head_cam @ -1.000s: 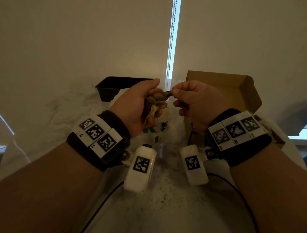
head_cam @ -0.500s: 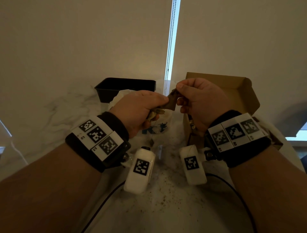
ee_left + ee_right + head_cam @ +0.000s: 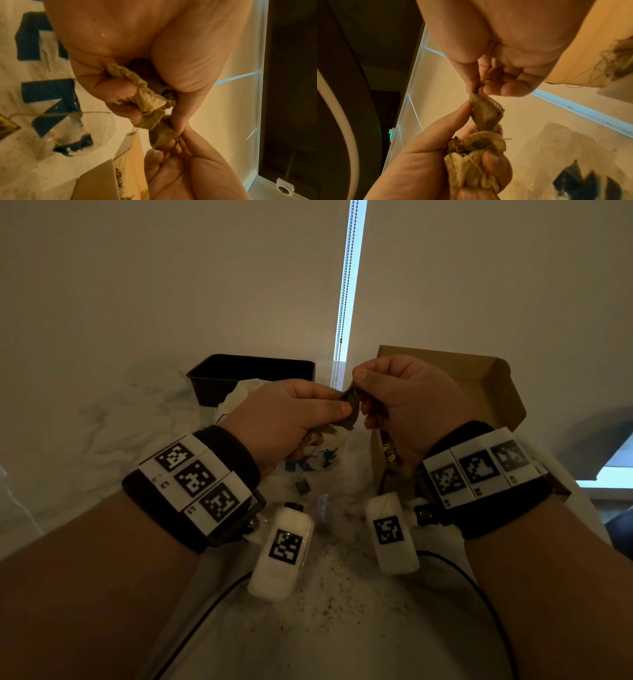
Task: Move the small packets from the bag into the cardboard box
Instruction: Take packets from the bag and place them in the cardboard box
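Observation:
My left hand point(image 3: 318, 412) grips a crumpled clump of small brown packets point(image 3: 147, 100) with tangled strings, held above the clear plastic bag with blue print point(image 3: 308, 467). My right hand point(image 3: 368, 386) pinches one brown packet point(image 3: 486, 113) at its top corner, and that packet still touches the clump. In the head view the hands meet just left of the open cardboard box point(image 3: 493, 385). In the right wrist view, packets and strings lie inside the box point(image 3: 590, 54). A string with a dark tag point(image 3: 388, 450) hangs below my right hand.
A black tray point(image 3: 239, 371) stands at the back left, against the wall. A small dark tag point(image 3: 303, 486) lies on the white marble table point(image 3: 102, 440) near the bag, and brown crumbs are scattered over the near part. A bead chain point(image 3: 344, 302) hangs behind.
My right hand has risen and pulled one packet up out of the clump. My left hand has turned knuckles-up and closed tighter on the clump.

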A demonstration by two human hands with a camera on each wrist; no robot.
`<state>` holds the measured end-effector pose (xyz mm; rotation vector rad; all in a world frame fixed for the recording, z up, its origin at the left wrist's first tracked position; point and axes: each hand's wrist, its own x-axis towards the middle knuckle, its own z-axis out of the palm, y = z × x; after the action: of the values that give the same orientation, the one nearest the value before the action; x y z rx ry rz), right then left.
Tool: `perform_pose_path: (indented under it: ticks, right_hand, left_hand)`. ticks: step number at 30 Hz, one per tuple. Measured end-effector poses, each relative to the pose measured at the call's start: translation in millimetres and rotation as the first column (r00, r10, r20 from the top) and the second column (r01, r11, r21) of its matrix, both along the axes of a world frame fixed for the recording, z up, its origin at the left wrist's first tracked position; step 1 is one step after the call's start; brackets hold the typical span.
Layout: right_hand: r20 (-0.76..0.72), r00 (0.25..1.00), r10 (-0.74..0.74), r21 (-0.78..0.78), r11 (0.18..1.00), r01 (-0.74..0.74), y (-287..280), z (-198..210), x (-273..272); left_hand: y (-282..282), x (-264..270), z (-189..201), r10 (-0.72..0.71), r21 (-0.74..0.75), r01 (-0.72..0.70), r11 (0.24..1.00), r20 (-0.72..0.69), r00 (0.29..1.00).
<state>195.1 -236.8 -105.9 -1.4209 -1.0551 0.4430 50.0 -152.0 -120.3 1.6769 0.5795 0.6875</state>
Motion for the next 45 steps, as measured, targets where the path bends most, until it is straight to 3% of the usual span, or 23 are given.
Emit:
perform_pose_path:
  ticks: [6, 10, 13, 21, 28, 34, 45]
  right_hand:
    - [0.031, 1.000, 0.004, 0.003, 1.000, -0.004, -1.9, 2.6, -2.7]
    - [-0.053, 0.998, 0.039, -0.031, 0.999, -0.040, -6.4, 8.4, 3.0]
    - [0.011, 0.993, 0.120, -0.129, 0.985, -0.118, -16.4, 15.0, 13.7]
    - [0.047, 0.965, 0.256, -0.132, 0.960, -0.248, -24.4, 14.0, 15.6]
    - [0.118, 0.979, 0.165, -0.116, 0.982, -0.152, -20.3, 11.1, 20.8]
    - [-0.107, 0.991, -0.079, 0.026, 0.996, 0.082, -22.2, 12.2, 48.9]
    - [-0.106, 0.973, -0.206, -0.317, 0.934, 0.163, -4.2, -11.4, 79.5]
  left_hand:
    - [0.0, 1.3, -0.7, 0.047, 0.091, -0.048, 0.995, 0.014, 0.999]
    - [2.2, 0.4, -0.8, 0.075, 0.026, -0.077, 0.997, 0.045, 0.996]
    - [2.6, 0.4, -0.6, 0.069, -0.059, -0.064, 0.996, 0.084, 0.994]
    - [-6.9, 8.0, -6.3, -0.025, -0.135, 0.034, 0.990, 0.068, 0.997]
    - [-7.8, 6.5, -5.0, 0.018, -0.106, -0.012, 0.994, 0.052, 0.998]
    - [-2.8, 3.6, -3.2, 0.099, -0.129, -0.090, 0.988, 0.065, 0.993]
    - [-6.3, 3.1, -0.8, 0.105, -0.139, -0.098, 0.985, 0.043, 0.994]
